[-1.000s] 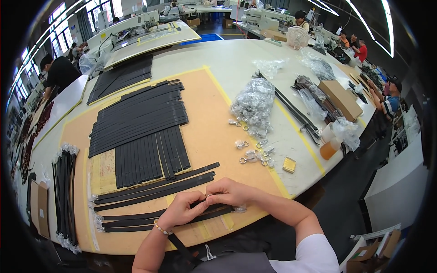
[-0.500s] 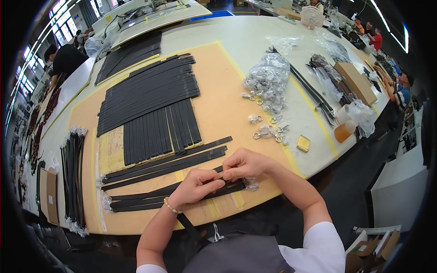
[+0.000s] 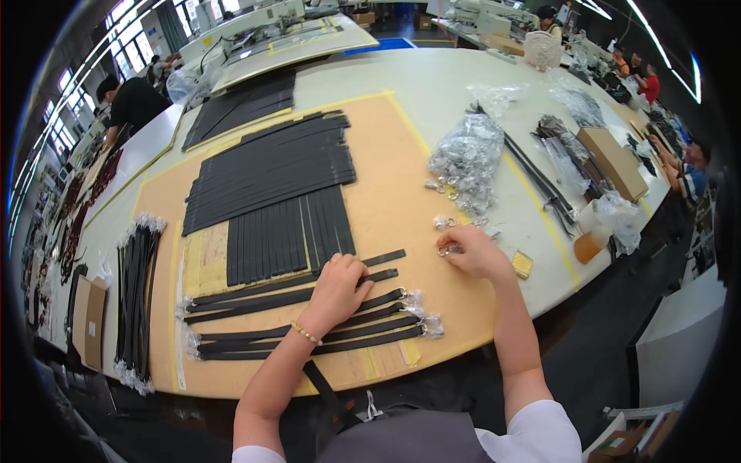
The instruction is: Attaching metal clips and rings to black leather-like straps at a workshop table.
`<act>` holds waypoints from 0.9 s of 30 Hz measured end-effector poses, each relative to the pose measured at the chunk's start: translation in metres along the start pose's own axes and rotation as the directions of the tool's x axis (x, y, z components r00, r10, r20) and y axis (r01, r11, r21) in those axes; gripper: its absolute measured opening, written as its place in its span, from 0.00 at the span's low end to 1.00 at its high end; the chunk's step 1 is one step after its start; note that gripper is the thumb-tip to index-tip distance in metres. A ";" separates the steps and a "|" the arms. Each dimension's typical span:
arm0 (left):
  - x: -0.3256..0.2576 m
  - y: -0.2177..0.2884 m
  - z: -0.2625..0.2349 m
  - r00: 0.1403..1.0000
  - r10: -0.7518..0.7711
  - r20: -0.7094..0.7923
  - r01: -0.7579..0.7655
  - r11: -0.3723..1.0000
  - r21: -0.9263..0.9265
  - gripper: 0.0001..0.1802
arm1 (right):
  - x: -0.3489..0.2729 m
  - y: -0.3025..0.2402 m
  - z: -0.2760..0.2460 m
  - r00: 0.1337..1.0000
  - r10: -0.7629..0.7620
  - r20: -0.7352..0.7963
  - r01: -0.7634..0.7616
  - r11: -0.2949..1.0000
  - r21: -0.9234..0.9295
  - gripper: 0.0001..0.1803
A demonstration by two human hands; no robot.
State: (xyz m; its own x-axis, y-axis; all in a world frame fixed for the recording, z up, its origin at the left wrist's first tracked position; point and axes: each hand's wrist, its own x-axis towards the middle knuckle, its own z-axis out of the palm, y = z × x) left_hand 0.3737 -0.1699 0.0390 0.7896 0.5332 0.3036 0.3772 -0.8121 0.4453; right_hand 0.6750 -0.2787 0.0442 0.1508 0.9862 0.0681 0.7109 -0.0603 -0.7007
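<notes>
My left hand (image 3: pixel 338 292) is closed over a flat black strap (image 3: pixel 378 276) whose bare right end sticks out past the fingers. My right hand (image 3: pixel 477 253) pinches a small metal clasp (image 3: pixel 445 251), its ring showing at the fingertips and partly hidden by them. Below the left hand lie several black straps (image 3: pixel 386 337) side by side. Their right ends carry metal rings with clear plastic-wrapped clasps (image 3: pixel 432 326). Just beyond the right hand are other loose wrapped clasps (image 3: pixel 444 222), beside a clear bag (image 3: pixel 468 154) full of them.
Black straps (image 3: pixel 266 171) are stacked on a yellow-edged board ahead. A bundle of straps (image 3: pixel 139 297) and a cardboard box (image 3: pixel 89 322) lie at left. To the right are a yellow block (image 3: pixel 522 265), a cup of amber liquid (image 3: pixel 588 245) and a brown box (image 3: pixel 614 162).
My hands have come apart. The right moved right and away to the loose clasps; the left shifted to a farther strap. A ringed strap end with a wrapped clasp now shows where they were.
</notes>
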 end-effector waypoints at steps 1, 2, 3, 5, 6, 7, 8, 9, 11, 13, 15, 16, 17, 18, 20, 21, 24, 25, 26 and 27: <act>-0.002 -0.001 0.000 0.999 -0.029 0.029 0.029 0.999 -0.020 0.11 | 0.001 -0.005 0.005 1.000 -0.001 -0.027 0.000 1.000 -0.014 0.09; -0.002 -0.002 0.002 0.996 -0.058 0.061 0.060 0.997 -0.043 0.11 | 0.000 -0.010 0.011 0.997 -0.004 -0.073 -0.005 0.992 -0.123 0.09; -0.001 -0.001 0.002 0.998 -0.043 0.055 0.044 0.999 -0.013 0.12 | -0.002 -0.013 0.015 0.994 -0.008 -0.113 -0.018 0.974 -0.227 0.08; -0.001 -0.002 0.003 0.999 0.029 -0.012 -0.029 1.000 0.003 0.13 | 0.000 -0.016 0.020 0.987 -0.037 -0.155 -0.004 0.966 -0.257 0.08; 0.000 -0.003 0.002 0.999 0.038 -0.015 -0.038 0.999 0.001 0.13 | 0.001 -0.017 0.021 0.982 -0.071 -0.177 0.019 0.961 -0.277 0.08; 0.000 -0.004 0.000 0.997 0.032 -0.074 -0.035 0.999 -0.040 0.13 | 0.003 -0.018 0.020 0.981 -0.071 -0.183 0.017 0.959 -0.282 0.08; 0.002 -0.001 -0.003 0.991 0.023 -0.131 -0.034 0.996 -0.085 0.13 | 0.005 -0.020 0.018 0.951 -0.221 -0.215 0.161 0.951 -0.265 0.07; 0.003 0.003 -0.007 0.991 0.028 -0.133 -0.041 0.995 -0.089 0.13 | 0.007 -0.023 0.017 0.898 -0.365 -0.246 0.305 0.918 -0.252 0.06; -0.001 0.011 -0.019 0.957 -0.282 -0.070 0.223 0.868 -0.443 0.11 | 0.006 -0.036 0.025 0.939 -0.303 -0.165 0.328 0.932 0.156 0.06; -0.006 0.012 -0.022 0.956 -0.274 -0.108 0.189 0.852 -0.488 0.10 | 0.006 -0.051 0.042 0.958 -0.280 -0.058 0.267 0.800 0.537 0.07; -0.011 0.016 -0.024 0.969 -0.246 -0.026 0.177 0.766 -0.618 0.10 | 0.003 -0.061 0.061 0.966 -0.257 0.041 0.072 0.414 0.907 0.13; -0.013 0.017 -0.022 0.972 -0.234 -0.005 0.171 0.725 -0.667 0.11 | 0.004 -0.059 0.064 0.960 -0.278 0.031 0.074 0.360 0.930 0.16; -0.015 0.017 -0.023 0.973 -0.232 -0.012 0.165 0.725 -0.669 0.11 | 0.007 -0.061 0.066 0.959 -0.282 0.031 0.077 0.364 0.928 0.16; -0.016 0.017 -0.024 0.966 -0.257 -0.004 0.172 0.656 -0.735 0.11 | 0.009 -0.062 0.068 0.956 -0.290 0.042 0.065 0.349 0.935 0.16; -0.019 0.015 -0.027 0.957 -0.289 0.027 0.190 0.554 -0.811 0.12 | 0.012 -0.072 0.067 0.955 -0.285 0.082 0.011 0.308 0.951 0.11; -0.020 0.015 -0.029 0.957 -0.290 0.024 0.188 0.554 -0.811 0.12 | 0.014 -0.079 0.067 0.954 -0.288 0.084 0.010 0.309 0.951 0.11; -0.022 0.016 -0.034 0.960 -0.281 0.020 0.163 0.498 -0.852 0.13 | 0.019 -0.093 0.067 0.943 -0.261 0.204 -0.154 0.200 0.968 0.10; -0.022 0.017 -0.034 0.955 -0.292 -0.055 0.111 0.522 -0.845 0.13 | 0.020 -0.097 0.069 0.941 -0.263 0.215 -0.174 0.169 0.970 0.09; -0.022 0.017 -0.034 0.944 -0.302 -0.131 0.059 0.547 -0.835 0.12 | 0.021 -0.099 0.070 0.937 -0.265 0.227 -0.195 0.139 0.971 0.09; -0.021 0.017 -0.035 0.944 -0.303 -0.133 0.058 0.547 -0.835 0.12 | 0.022 -0.099 0.071 0.937 -0.266 0.228 -0.196 0.141 0.970 0.09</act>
State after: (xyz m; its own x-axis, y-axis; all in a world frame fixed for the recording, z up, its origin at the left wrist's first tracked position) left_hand 0.3466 -0.1872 0.0695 0.5668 0.7807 0.2632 -0.1518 -0.2151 0.9647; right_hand 0.5589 -0.2400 0.0646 -0.2045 0.9749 0.0883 -0.5960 -0.0524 -0.8012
